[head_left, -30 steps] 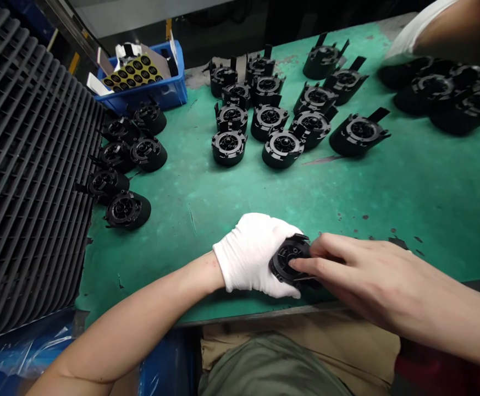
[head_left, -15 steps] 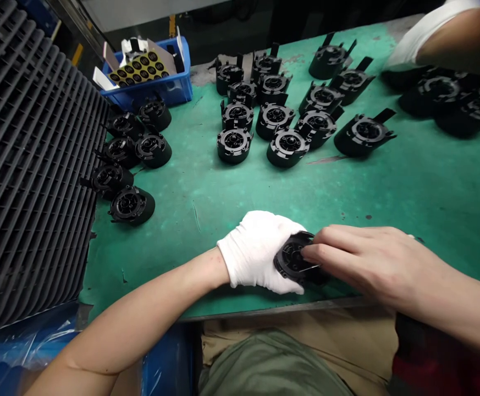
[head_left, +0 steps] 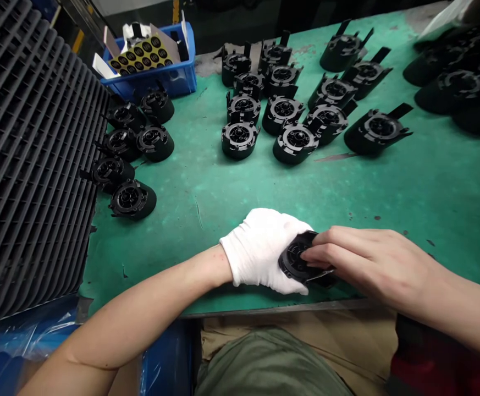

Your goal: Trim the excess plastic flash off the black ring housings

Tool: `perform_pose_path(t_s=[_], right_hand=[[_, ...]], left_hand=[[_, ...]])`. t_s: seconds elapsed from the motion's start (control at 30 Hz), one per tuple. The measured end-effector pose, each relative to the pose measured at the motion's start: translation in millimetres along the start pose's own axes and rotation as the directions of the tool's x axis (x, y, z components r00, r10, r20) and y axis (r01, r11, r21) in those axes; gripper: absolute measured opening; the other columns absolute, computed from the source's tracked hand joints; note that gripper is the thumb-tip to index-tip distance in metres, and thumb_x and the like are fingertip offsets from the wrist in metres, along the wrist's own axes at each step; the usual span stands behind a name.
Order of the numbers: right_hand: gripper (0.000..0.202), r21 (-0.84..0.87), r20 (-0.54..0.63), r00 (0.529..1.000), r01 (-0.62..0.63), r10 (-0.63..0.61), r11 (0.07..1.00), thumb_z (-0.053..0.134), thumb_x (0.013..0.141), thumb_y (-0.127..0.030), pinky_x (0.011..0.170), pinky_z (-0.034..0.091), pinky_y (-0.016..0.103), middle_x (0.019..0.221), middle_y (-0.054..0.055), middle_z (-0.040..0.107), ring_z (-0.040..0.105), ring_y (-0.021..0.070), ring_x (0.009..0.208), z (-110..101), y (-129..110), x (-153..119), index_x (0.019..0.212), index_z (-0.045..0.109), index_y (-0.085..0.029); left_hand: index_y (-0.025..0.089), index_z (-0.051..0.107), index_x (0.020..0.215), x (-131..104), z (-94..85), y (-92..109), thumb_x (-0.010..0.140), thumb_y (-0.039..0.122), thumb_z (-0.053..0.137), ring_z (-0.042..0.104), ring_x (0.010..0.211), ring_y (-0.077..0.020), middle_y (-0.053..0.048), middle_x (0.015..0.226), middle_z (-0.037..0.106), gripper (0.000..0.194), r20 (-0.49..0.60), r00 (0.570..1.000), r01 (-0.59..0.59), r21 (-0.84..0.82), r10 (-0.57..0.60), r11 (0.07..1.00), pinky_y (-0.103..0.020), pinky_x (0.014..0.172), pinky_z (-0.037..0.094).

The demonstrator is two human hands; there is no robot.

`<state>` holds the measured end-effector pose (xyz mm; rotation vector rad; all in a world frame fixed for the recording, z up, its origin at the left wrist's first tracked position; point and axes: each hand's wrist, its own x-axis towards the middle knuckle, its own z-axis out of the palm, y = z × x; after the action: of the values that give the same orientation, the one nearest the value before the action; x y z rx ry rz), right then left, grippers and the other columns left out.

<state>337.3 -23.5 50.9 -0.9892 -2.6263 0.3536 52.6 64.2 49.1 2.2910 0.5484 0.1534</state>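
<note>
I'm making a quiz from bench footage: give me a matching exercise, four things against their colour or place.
Things:
1 left hand
2 right hand
3 bin
4 table

Descriptions:
a green surface
b bare, fingers on the black round part
c blue, far left corner
d white glove, gripping the part

Pairs: 1-d, 2-b, 3-c, 4-a

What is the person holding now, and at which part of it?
A round black plastic part. The gloved left hand cups it from the left side and beneath. The bare right hand has its fingertips on the front face and right rim.
</note>
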Motion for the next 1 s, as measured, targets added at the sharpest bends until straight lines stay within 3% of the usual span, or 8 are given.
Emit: perform_pose_path(t_s=[0.17,0.27,0.5,0.67,0.77,0.83,0.93,1.0], right_hand=[[0.042,-0.042,0.037,0.995,-0.090,0.091,0.995,0.042,0.138,-0.027,0.081,0.056,0.037,0.116,0.008,0.085,0.078,0.0186,0.092,-6.7,-9.8,-4.0,0.130,0.083,-0.027],[0.035,-0.105,0.039,0.996,-0.074,0.079,0.992,0.046,0.136,-0.019,0.079,0.054,0.036,0.120,0.007,0.085,0.079,0.0181,0.095,-9.9,-13.4,-3.6,0.145,0.079,-0.027],[0.017,-0.112,-0.055,0.997,-0.053,0.047,0.992,0.056,0.134,-0.022,0.067,0.051,0.030,0.106,0.001,0.081,0.072,0.0126,0.077,-16.3,-14.9,3.1,0.129,0.072,-0.027],[0.018,-0.027,-0.134,0.946,-0.302,0.296,0.953,0.065,0.134,-0.043,0.071,0.063,0.028,0.109,0.004,0.085,0.084,0.0169,0.083,-18.4,-25.7,-19.1,0.132,0.075,-0.028],[0.032,0.039,-0.140,0.856,-0.498,0.498,0.866,0.070,0.129,-0.061,0.076,0.070,0.031,0.114,0.005,0.090,0.087,0.0225,0.086,-9.9,-38.7,-45.3,0.139,0.077,-0.031],[0.034,0.089,-0.157,0.811,-0.557,0.564,0.826,0.069,0.127,-0.061,0.089,0.076,0.033,0.128,0.007,0.091,0.092,0.0262,0.102,-2.0,-51.8,-59.9,0.146,0.078,-0.034],[0.050,0.175,-0.089,0.821,-0.544,0.564,0.820,0.058,0.130,-0.043,0.107,0.078,0.035,0.154,0.009,0.088,0.092,0.0277,0.131,7.3,-73.8,-70.8,0.177,0.071,-0.041],[0.073,0.177,-0.042,0.855,-0.502,0.516,0.846,0.055,0.129,-0.031,0.106,0.080,0.033,0.163,0.011,0.086,0.092,0.0272,0.138,9.8,-84.3,-71.9,0.201,0.050,-0.044]], left_hand=[[0.025,0.085,0.120,-1.0,4.0,-2.4,0.088,0.070,0.105,0.096,0.113,-0.0472,-0.013,0.120,0.097,0.059,-0.034,0.999,-0.013,0.000,0.013,1.000,-0.051,0.090,0.066],[0.024,0.085,0.124,-1.7,4.5,-2.2,0.090,0.069,0.105,0.096,0.114,-0.0472,-0.013,0.122,0.097,0.059,-0.033,0.999,-0.013,0.002,0.013,1.000,-0.051,0.091,0.067],[0.022,0.087,0.141,-3.7,6.4,-5.6,0.089,0.071,0.106,0.095,0.127,-0.0498,-0.016,0.133,0.097,0.074,-0.040,0.999,-0.016,-0.002,0.016,1.000,-0.056,0.107,0.073],[0.022,0.086,0.143,-5.7,14.2,-13.7,0.087,0.078,0.106,0.095,0.129,-0.0508,-0.017,0.134,0.096,0.082,-0.088,0.995,-0.055,-0.060,0.050,0.997,-0.062,0.116,0.074],[0.023,0.084,0.146,-8.4,26.2,-18.9,0.083,0.082,0.107,0.093,0.135,-0.0526,-0.019,0.142,0.094,0.089,-0.234,0.972,0.017,-0.073,-0.033,0.997,-0.068,0.121,0.074],[0.025,0.076,0.164,-11.6,34.9,-22.7,0.078,0.082,0.109,0.086,0.150,-0.0546,-0.021,0.162,0.088,0.108,-0.364,0.929,0.046,-0.066,-0.066,0.997,-0.073,0.131,0.071],[0.024,0.055,0.187,-17.7,41.7,-27.9,0.086,0.066,0.105,0.077,0.169,-0.0524,-0.023,0.181,0.077,0.120,-0.404,0.914,-0.058,-0.011,0.048,0.998,-0.073,0.143,0.064],[0.023,0.050,0.190,-20.8,41.2,-29.8,0.093,0.056,0.100,0.080,0.166,-0.0495,-0.023,0.177,0.079,0.113,-0.350,0.931,-0.109,0.013,0.107,0.994,-0.071,0.143,0.064]])
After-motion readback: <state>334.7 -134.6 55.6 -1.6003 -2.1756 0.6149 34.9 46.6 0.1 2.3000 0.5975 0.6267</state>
